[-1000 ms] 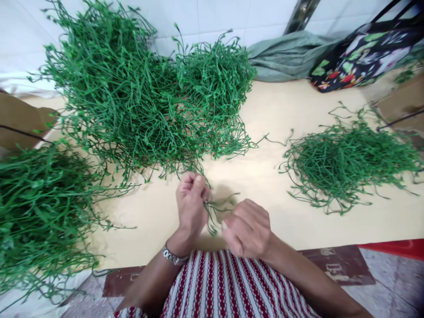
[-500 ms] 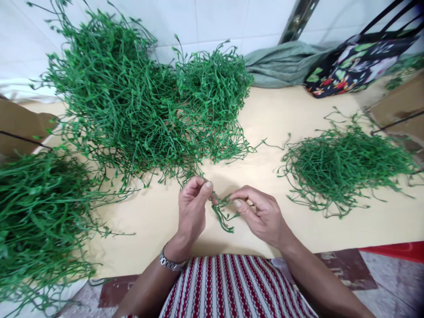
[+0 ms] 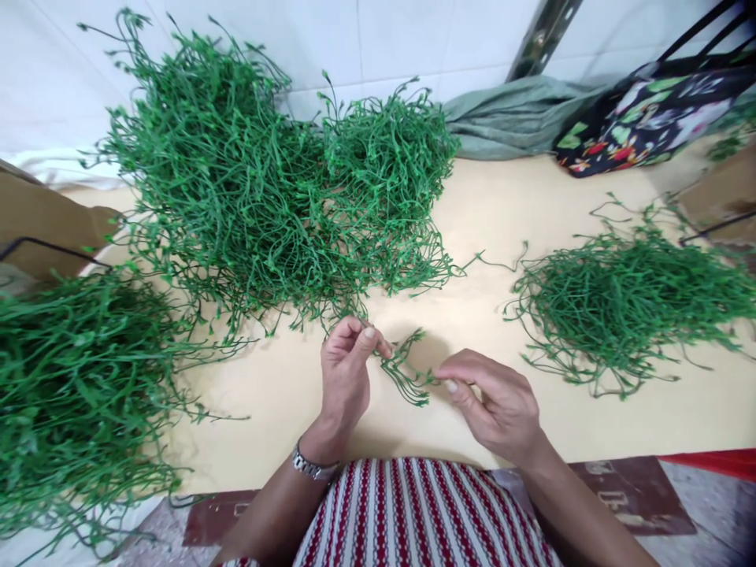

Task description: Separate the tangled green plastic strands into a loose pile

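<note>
Several thin green stems with small buds, which look like flowering chives [image 3: 407,378], stick out from between the thumb and fingers of my left hand [image 3: 346,370]. This hand is closed on them near the middle of the table's front part. To its right, my right hand [image 3: 493,402] pinches a bud end of one stem between thumb and forefinger. The bunch's tips fan out between the two hands. Just beyond my left hand lies the edge of a large tangled chive heap [image 3: 236,181].
Another chive heap [image 3: 76,394] covers the table's left end, and a smaller chive pile [image 3: 631,299] lies at right. Cardboard boxes [image 3: 47,220] stand at both sides. Against the tiled wall are a grey-green cloth [image 3: 513,118] and a floral bag [image 3: 638,118].
My right hand has moved right and slightly down, away from my left hand, drawing at a stem tip. The bunch's tips have spread apart. My left hand keeps its hold.
</note>
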Motion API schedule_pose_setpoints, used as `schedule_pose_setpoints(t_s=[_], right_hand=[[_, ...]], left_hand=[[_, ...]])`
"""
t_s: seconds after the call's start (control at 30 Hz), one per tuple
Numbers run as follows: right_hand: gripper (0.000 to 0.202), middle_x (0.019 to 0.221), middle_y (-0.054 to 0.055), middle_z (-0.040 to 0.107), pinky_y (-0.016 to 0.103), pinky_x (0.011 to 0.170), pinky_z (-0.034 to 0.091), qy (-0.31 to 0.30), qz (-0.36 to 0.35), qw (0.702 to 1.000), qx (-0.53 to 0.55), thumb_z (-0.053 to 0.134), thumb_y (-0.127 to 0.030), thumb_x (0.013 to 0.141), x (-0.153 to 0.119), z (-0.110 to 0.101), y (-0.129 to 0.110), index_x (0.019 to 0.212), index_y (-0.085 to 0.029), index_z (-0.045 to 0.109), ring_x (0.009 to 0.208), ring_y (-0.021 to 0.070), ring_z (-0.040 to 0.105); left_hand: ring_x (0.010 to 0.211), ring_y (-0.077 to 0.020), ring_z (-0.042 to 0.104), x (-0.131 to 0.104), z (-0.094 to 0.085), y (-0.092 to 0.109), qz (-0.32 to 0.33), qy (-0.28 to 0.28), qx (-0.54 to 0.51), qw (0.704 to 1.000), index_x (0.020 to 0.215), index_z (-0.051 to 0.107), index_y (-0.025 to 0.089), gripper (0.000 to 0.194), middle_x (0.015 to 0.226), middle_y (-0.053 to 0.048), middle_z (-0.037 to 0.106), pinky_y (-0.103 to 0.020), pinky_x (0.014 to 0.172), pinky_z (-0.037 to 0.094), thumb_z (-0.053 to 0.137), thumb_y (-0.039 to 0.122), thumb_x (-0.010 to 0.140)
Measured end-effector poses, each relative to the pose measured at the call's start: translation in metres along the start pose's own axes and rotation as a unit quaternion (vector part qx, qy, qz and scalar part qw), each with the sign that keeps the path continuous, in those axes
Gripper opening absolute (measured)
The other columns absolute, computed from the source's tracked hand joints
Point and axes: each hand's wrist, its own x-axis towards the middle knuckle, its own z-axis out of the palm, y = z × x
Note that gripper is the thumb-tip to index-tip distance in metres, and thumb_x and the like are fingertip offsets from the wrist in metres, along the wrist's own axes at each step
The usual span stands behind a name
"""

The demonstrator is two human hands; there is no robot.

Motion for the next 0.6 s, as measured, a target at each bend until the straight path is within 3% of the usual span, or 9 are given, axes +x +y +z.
schedule_pose_setpoints(t_s=[0.13,0.2,0.3,0.4,0.47,0.53,0.6], right_hand=[[0.015,0.073,0.003,0.060,0.025,0.055,0.046,0.051,0.078,0.995,0.043,0.051,-0.010,0.082,-0.006,-0.008,0.003,0.090,-0.019,0.060,0.066,0.0134,0.057],[0.011,0.073,0.003,0.059,0.026,0.054,0.045,0.120,0.115,0.982,0.085,0.053,-0.014,0.082,-0.005,-0.020,0.004,0.087,-0.020,0.062,0.064,0.0138,0.057],[0.008,0.070,0.002,0.058,0.029,0.054,0.045,0.264,0.124,0.949,0.123,0.058,-0.018,0.079,0.005,-0.052,0.014,0.083,-0.022,0.064,0.060,0.0148,0.056],[0.009,0.069,0.002,0.057,0.032,0.057,0.044,0.362,0.103,0.926,0.023,0.058,-0.021,0.080,0.014,-0.098,0.042,0.084,-0.025,0.065,0.059,0.0155,0.055],[0.013,0.071,0.003,0.058,0.031,0.058,0.042,0.344,0.103,0.924,-0.130,0.052,-0.025,0.084,0.015,-0.128,0.068,0.087,-0.026,0.065,0.061,0.0160,0.056],[0.009,0.063,0.004,0.057,0.030,0.052,0.038,0.323,0.113,0.923,-0.177,0.060,-0.023,0.079,0.013,-0.150,0.091,0.073,-0.022,0.066,0.060,0.0172,0.055],[0.011,0.062,0.004,0.057,0.030,0.050,0.037,0.218,0.092,0.951,-0.196,0.057,-0.023,0.081,0.008,-0.163,0.105,0.074,-0.022,0.066,0.065,0.0202,0.057]], left_hand=[[0.049,-0.0090,0.054,0.000,-0.003,-0.001,0.003,-0.005,0.012,1.000,0.068,0.047,0.017,0.019,0.056,0.006,0.054,-0.025,0.058,0.045,0.066,0.019,0.071],[0.049,-0.0093,0.054,0.000,-0.004,-0.001,0.004,-0.006,0.027,1.000,0.068,0.047,0.017,0.020,0.054,0.006,0.054,-0.026,0.060,0.045,0.066,0.021,0.071],[0.047,-0.0092,0.053,0.001,-0.004,0.000,0.001,-0.009,0.043,0.999,0.067,0.047,0.017,0.020,0.051,0.006,0.054,-0.026,0.060,0.046,0.066,0.022,0.071],[0.047,-0.0089,0.052,0.001,-0.003,0.001,-0.009,-0.021,0.047,0.999,0.067,0.048,0.017,0.018,0.052,0.006,0.054,-0.026,0.060,0.046,0.066,0.020,0.071],[0.047,-0.0086,0.052,0.000,-0.003,0.001,-0.015,-0.029,0.041,0.999,0.067,0.049,0.017,0.017,0.054,0.006,0.054,-0.027,0.061,0.046,0.066,0.018,0.070],[0.048,-0.0090,0.053,-0.001,-0.002,0.002,-0.019,-0.033,0.033,0.999,0.067,0.050,0.017,0.016,0.056,0.006,0.054,-0.027,0.060,0.046,0.066,0.018,0.070],[0.051,-0.0099,0.054,-0.002,-0.002,0.004,-0.021,-0.039,0.034,0.998,0.067,0.051,0.017,0.015,0.056,0.005,0.054,-0.026,0.060,0.045,0.066,0.018,0.071]])
